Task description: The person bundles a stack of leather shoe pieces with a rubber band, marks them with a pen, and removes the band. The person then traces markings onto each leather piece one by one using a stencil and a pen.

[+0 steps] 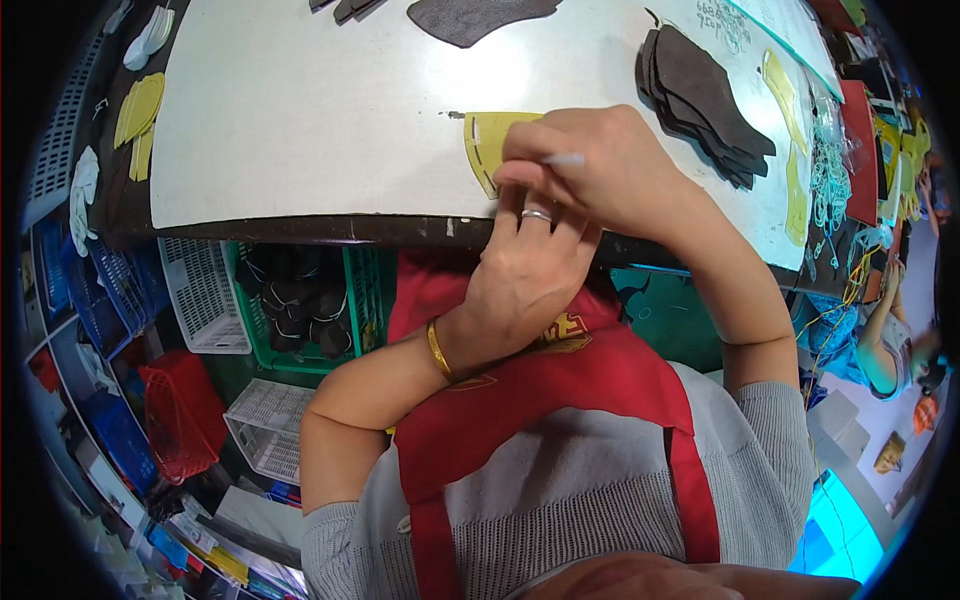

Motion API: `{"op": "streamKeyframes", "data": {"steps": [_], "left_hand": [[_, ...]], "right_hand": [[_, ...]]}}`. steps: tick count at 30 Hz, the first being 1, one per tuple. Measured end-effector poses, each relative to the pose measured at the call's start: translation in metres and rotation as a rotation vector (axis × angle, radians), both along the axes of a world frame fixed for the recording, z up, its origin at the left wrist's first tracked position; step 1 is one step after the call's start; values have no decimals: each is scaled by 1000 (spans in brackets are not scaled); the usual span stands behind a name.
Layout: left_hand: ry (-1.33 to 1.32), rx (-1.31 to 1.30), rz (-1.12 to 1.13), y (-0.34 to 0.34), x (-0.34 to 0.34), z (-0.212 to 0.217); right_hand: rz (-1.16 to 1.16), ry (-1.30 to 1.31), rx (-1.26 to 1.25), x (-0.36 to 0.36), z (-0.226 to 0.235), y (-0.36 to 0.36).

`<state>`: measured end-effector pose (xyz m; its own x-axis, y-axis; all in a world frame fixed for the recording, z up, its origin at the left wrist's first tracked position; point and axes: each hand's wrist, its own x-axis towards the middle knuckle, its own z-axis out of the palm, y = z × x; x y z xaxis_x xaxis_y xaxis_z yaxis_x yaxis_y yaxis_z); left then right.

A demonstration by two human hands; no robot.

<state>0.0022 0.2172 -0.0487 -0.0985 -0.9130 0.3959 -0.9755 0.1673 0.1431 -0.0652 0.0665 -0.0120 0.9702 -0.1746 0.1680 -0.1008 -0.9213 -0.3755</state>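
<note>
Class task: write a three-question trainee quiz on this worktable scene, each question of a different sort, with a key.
1. True or false: the right hand holds a thin white pen.
2. The yellow template lies on: A) the white table B) the green crate C) the red basket
3. What is on the left hand's finger?

Key: 1 true; 2 A; 3 a ring.

Two hands, left (520, 275) and right (600, 165); one yellow template (485, 145); one stack of dark cut pieces (705, 100); one green crate (365, 295); two white baskets (200, 295); one red basket (180, 410).
</note>
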Motion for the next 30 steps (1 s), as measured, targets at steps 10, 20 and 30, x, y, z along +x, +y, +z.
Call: {"op": "streamKeyframes", "data": {"steps": [10,20,30], "left_hand": [[-114,119,-3,-11,-2,18],[-213,117,67,-22,-8,20],[-218,76,15,-21,-3,15]], "right_hand": [[-194,-119,263,-50,-4,-37],[-193,59,2,-70,4,-29],[-387,-235,318,-73,5,-25]]}}
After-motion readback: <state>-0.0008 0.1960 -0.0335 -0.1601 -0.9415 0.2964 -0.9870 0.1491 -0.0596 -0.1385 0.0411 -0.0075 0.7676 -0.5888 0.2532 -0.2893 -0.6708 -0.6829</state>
